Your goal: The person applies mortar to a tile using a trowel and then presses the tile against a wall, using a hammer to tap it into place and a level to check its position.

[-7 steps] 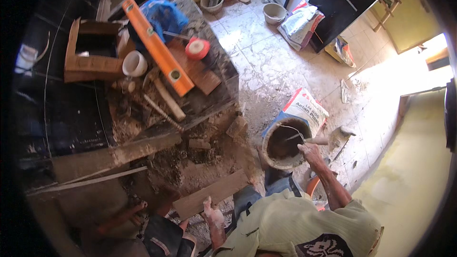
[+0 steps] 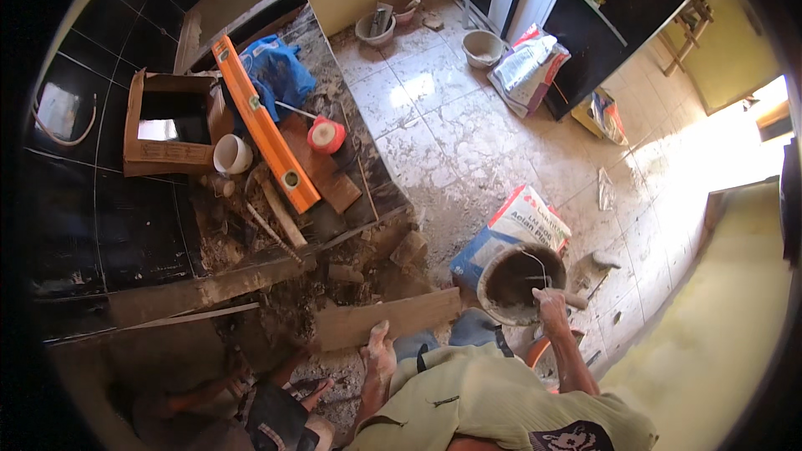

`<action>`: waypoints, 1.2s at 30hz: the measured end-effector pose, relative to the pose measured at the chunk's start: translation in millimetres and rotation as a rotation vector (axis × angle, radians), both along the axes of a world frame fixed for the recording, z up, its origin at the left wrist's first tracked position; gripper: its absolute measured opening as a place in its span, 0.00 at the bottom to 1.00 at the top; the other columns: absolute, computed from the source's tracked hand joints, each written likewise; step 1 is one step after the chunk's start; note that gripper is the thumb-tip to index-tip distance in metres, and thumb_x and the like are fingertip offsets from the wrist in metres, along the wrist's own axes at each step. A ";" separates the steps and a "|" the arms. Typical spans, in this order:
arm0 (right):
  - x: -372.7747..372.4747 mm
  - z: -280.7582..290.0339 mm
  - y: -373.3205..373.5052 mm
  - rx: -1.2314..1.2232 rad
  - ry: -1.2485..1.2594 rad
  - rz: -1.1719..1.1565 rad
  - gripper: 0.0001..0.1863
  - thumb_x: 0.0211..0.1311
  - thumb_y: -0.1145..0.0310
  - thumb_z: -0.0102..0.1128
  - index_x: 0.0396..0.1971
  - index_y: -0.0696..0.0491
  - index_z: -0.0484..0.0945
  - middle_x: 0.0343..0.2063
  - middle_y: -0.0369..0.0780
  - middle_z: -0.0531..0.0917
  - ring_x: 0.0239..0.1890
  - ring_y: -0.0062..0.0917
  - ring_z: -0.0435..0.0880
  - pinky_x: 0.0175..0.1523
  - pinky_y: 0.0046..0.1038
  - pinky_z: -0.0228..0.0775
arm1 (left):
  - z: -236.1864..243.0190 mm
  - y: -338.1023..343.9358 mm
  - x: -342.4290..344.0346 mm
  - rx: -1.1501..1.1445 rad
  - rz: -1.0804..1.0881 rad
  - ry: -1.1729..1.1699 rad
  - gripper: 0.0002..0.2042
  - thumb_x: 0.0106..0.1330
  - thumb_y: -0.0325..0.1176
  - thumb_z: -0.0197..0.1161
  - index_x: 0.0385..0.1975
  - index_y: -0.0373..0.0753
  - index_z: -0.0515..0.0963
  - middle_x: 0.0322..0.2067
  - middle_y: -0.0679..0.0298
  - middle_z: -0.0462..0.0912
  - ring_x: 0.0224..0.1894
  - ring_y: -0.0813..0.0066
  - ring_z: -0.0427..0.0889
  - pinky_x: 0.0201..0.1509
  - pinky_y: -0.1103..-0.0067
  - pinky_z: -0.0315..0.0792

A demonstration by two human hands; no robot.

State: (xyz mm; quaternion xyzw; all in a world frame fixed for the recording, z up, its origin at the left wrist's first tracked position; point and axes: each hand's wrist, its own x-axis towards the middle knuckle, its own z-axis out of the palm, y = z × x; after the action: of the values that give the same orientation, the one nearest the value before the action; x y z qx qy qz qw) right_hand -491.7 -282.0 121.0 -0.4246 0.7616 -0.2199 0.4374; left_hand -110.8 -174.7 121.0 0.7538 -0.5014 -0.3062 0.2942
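My left hand (image 2: 380, 357) grips the lower edge of a flat wooden board (image 2: 418, 311), its thumb lying on the face. The board is nearly level in front of my body. My right hand (image 2: 551, 307) is closed around the wooden handle of a trowel (image 2: 575, 301), at the rim of a round mortar bucket (image 2: 493, 307). The trowel's blade reaches into the bucket and is only partly visible. A thin wire bail (image 2: 539, 259) rises from the bucket close to my right fingers. Brown material covers the bucket's inside.
A printed bag (image 2: 472, 263) lies behind the bucket. Left, a counter holds an orange spirit level (image 2: 266, 129), a cardboard box (image 2: 134, 129), a white cup (image 2: 232, 154) and a red string reel (image 2: 326, 135). Rubble (image 2: 409, 250) lies below it. A co-worker's dark-clothed body (image 2: 276, 418) is at lower left.
The whole view has shifted. The board has swung closer to level and moved up and right in the picture. My right hand stays on the trowel at the bucket.
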 end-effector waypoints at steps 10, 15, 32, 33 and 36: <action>-87.7 42.4 -72.2 0.101 -0.120 -0.638 0.11 0.54 0.66 0.57 0.15 0.49 0.70 0.15 0.29 0.68 0.16 0.12 0.64 0.18 0.18 0.53 | 61.2 -232.0 -96.8 0.129 0.188 0.937 0.19 0.59 0.33 0.62 0.50 0.37 0.73 0.45 0.67 0.74 0.51 0.71 0.70 0.58 0.73 0.63; -104.0 37.8 -154.9 0.133 -0.136 -0.752 0.12 0.57 0.67 0.54 0.15 0.50 0.68 0.11 0.31 0.65 0.09 0.14 0.59 0.13 0.15 0.50 | 38.5 -366.7 -139.7 0.243 0.525 1.261 0.19 0.58 0.39 0.63 0.47 0.37 0.75 0.43 0.66 0.76 0.45 0.75 0.73 0.53 0.77 0.65; -34.0 97.8 -564.6 -0.005 -0.269 -0.230 0.14 0.57 0.63 0.54 0.13 0.47 0.68 0.16 0.27 0.65 0.19 0.12 0.61 0.25 0.19 0.51 | 34.6 -594.4 -107.1 -0.029 0.854 1.307 0.13 0.56 0.34 0.65 0.39 0.38 0.77 0.39 0.68 0.77 0.44 0.77 0.74 0.53 0.79 0.65; -33.6 96.5 -590.8 -0.009 -0.279 -0.210 0.14 0.57 0.63 0.54 0.13 0.47 0.68 0.16 0.27 0.65 0.19 0.12 0.61 0.25 0.19 0.51 | 35.5 -605.4 -106.7 -0.130 0.860 1.294 0.14 0.58 0.36 0.64 0.41 0.36 0.77 0.40 0.67 0.77 0.45 0.77 0.73 0.54 0.79 0.65; -19.7 88.8 -662.2 -0.052 -0.326 0.005 0.15 0.57 0.62 0.54 0.14 0.48 0.67 0.16 0.27 0.64 0.20 0.11 0.60 0.25 0.19 0.51 | 43.2 -634.2 -102.0 -0.198 0.902 1.183 0.13 0.57 0.35 0.64 0.39 0.38 0.77 0.38 0.69 0.77 0.43 0.78 0.73 0.51 0.78 0.67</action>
State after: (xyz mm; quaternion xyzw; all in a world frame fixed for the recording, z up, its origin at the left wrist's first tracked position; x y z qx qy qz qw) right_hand -511.4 -944.3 209.7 -0.3965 0.6735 -0.3046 0.5444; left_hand -212.7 -808.9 164.1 0.5657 0.0730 -0.4636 0.6780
